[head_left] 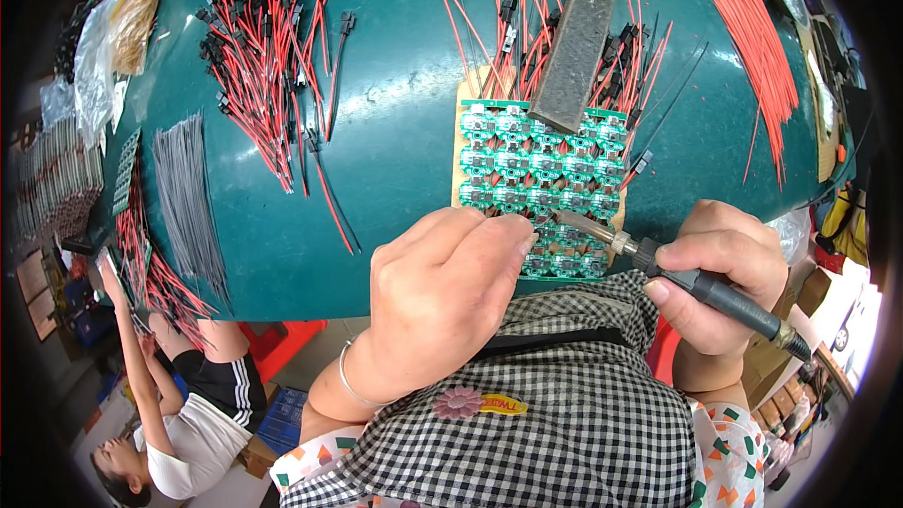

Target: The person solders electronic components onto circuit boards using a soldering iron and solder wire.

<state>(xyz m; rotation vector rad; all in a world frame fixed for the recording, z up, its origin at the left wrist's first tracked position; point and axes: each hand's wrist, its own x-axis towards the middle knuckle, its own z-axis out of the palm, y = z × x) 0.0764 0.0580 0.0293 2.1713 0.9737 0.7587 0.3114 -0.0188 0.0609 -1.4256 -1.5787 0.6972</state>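
Observation:
A panel of small green circuit boards (546,165) lies on a tan wooden board (463,165) at the table's near edge. My right hand (722,273) grips a soldering iron (710,293) by its black handle; the tip rests at or just above the lower middle of the panel. Close to that tip, my left hand (447,292) is closed in a pinch over the panel's left side. What it pinches is too small to make out. A dark metal bar (578,38) lies across the panel's far edge, over red and black connector wires (527,56).
The green table (395,56) holds a pile of red and black connector wires (273,66), a bundle of grey wires (188,198) and a bundle of red wires (752,56). Another person (188,395) sits at the left beside more wired boards (141,254).

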